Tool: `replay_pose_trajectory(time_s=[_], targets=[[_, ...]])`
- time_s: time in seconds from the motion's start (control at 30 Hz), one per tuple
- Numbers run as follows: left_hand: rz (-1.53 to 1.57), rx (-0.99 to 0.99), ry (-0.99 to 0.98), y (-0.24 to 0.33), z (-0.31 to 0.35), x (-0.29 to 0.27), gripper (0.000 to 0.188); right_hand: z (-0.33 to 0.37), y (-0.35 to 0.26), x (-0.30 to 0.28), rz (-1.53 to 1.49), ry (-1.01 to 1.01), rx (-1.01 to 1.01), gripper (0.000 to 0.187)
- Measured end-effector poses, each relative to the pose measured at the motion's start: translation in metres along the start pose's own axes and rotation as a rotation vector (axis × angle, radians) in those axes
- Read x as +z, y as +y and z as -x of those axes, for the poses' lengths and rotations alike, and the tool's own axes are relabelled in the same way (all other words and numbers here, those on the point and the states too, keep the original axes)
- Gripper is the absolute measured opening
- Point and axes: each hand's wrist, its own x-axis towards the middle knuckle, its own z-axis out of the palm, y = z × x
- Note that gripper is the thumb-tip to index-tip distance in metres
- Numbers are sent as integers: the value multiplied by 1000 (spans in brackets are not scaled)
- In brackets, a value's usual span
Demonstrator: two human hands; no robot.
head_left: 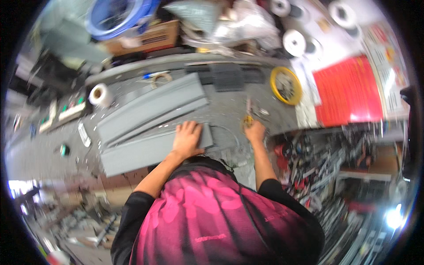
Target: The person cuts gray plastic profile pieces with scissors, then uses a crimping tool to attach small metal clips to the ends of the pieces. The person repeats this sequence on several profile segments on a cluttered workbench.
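My left hand (187, 139) lies with its fingers spread on the right end of a flat grey strip (141, 152) at the near edge of the workbench. My right hand (255, 132) is closed on the yellow handles of what look like scissors (247, 115), whose blades point away from me over the bench. Motion blur softens the detail there. Beyond the near strip rests a stack of similar long grey strips (154, 104), fanned slightly apart. A thin clear loop (229, 132) lies between my hands.
Right of the strips sits a yellow-rimmed round dish (274, 90) of small metal pieces. Dark flat pieces (227, 77) lie at the back. A white roll (101, 96), a tape ring (161, 80) and a power strip (72, 111) are on the left. A red sheet (349, 92) lies far right.
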Motion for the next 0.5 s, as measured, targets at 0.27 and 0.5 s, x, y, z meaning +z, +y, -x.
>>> replay_pose_trajectory(time_s=[0.27, 0.5], targets=[[-11, 14, 106, 8, -2, 4, 114, 77, -32, -26, -1217, -234, 1, 24], [-10, 49, 191, 15, -1, 3, 111, 176, -76, -60, -841, -731, -36, 77]])
